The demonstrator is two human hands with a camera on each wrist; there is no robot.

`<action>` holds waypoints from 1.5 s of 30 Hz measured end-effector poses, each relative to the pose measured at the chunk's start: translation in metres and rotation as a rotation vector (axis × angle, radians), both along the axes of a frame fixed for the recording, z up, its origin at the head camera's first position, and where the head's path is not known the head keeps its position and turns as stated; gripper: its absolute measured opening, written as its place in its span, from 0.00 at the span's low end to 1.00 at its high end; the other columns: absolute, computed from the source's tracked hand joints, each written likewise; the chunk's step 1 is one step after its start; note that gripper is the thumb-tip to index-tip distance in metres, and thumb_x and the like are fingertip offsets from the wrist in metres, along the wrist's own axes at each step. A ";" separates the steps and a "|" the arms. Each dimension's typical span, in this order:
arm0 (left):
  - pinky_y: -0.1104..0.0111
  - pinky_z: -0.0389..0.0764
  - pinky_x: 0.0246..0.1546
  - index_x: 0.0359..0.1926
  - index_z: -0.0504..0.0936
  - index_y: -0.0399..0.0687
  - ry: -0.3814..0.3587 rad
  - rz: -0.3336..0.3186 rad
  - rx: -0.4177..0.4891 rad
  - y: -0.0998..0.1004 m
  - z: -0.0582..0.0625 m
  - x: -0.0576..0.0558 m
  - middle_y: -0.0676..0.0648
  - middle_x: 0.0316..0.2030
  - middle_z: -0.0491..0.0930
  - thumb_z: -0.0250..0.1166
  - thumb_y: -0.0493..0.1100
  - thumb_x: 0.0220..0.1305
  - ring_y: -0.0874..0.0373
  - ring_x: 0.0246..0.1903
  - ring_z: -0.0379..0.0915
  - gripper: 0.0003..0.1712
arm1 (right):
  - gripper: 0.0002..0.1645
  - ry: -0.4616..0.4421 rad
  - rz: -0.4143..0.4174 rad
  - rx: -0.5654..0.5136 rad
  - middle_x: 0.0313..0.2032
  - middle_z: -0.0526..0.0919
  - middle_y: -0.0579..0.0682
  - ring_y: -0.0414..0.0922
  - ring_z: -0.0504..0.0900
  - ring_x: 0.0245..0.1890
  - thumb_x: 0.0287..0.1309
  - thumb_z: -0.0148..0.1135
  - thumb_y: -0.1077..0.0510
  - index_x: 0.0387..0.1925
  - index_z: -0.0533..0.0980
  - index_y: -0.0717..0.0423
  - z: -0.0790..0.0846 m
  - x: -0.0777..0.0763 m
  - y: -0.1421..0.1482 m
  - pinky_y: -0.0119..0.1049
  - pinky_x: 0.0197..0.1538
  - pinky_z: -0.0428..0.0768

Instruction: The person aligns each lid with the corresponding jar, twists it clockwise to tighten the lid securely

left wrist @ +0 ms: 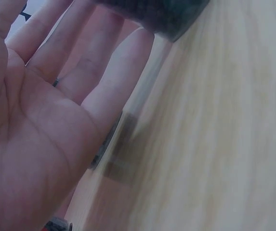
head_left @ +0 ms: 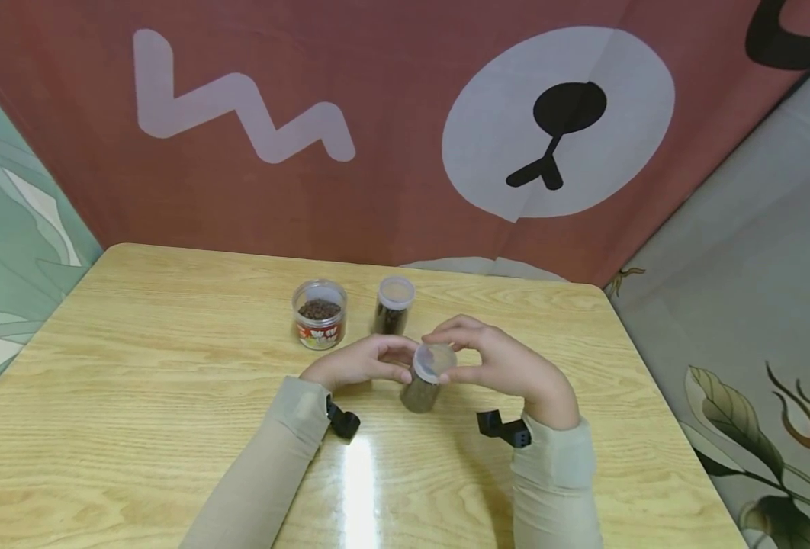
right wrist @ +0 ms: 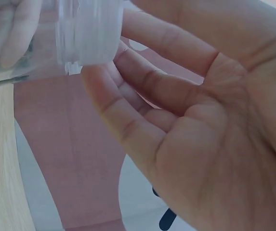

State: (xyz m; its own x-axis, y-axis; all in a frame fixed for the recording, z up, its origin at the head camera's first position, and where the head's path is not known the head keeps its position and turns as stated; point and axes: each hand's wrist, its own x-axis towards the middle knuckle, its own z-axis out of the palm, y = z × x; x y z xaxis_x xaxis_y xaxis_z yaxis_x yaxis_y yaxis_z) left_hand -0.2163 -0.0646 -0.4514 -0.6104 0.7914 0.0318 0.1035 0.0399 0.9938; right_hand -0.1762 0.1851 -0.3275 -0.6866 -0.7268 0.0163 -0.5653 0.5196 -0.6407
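A clear jar (head_left: 419,393) with dark grainy contents leans slightly in front of me, its translucent white lid (head_left: 435,358) on top. My left hand (head_left: 367,360) grips the jar's body from the left, thumb in front and fingers behind. In the left wrist view the dark lower part of the jar (left wrist: 164,14) shows past the fingertips. From the right, my right hand (head_left: 501,362) holds the lid's rim between thumb and fingers. The right wrist view has the ribbed lid (right wrist: 97,31) up close against these fingers.
Behind the left hand stands a second lidded jar (head_left: 393,314) with dark contents. Left of it is an uncapped, wide tub (head_left: 320,324) with a red label and brown bits inside. The wooden table (head_left: 171,396) ends at a printed red cloth (head_left: 377,206).
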 end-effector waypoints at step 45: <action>0.60 0.74 0.64 0.67 0.73 0.37 0.006 -0.019 0.020 -0.001 0.000 -0.001 0.41 0.62 0.78 0.66 0.38 0.70 0.50 0.64 0.72 0.27 | 0.24 0.139 0.019 0.002 0.53 0.83 0.50 0.51 0.78 0.56 0.54 0.72 0.65 0.55 0.81 0.58 0.004 0.004 -0.011 0.51 0.57 0.78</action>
State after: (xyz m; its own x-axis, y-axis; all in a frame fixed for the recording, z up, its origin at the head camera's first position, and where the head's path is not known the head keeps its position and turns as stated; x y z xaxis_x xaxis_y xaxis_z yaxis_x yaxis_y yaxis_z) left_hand -0.2169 -0.0654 -0.4510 -0.5954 0.8018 0.0513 0.1095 0.0177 0.9938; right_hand -0.1721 0.1745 -0.3237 -0.6642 -0.7397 0.1084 -0.6579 0.5095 -0.5546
